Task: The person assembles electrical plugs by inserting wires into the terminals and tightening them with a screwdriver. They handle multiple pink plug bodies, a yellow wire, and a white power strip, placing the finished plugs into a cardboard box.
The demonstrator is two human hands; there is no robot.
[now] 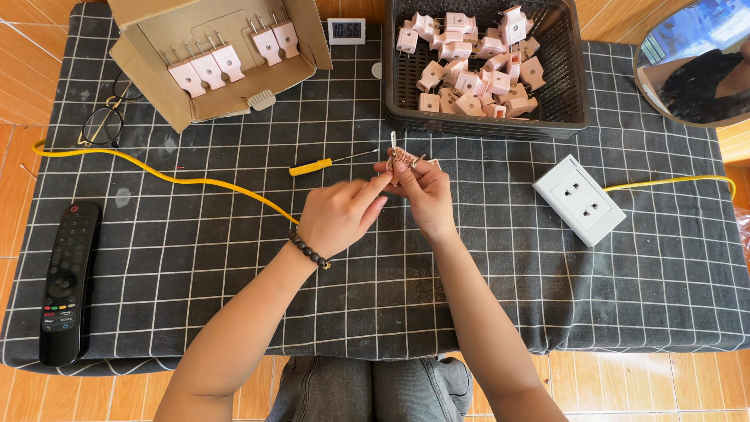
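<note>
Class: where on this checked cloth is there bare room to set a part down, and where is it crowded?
Free: between remote and left hand; below the socket. Crowded: the far edge, with cardboard box and black basket.

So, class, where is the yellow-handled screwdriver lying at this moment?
In the head view the screwdriver lies on the checked cloth, just left of the hands, between the cardboard box and the left hand.

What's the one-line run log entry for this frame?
left hand: pinching plug part | right hand: holding plug part above cloth | yellow screwdriver: lying nearby | black basket: plug parts | cardboard box: finished plugs
</note>
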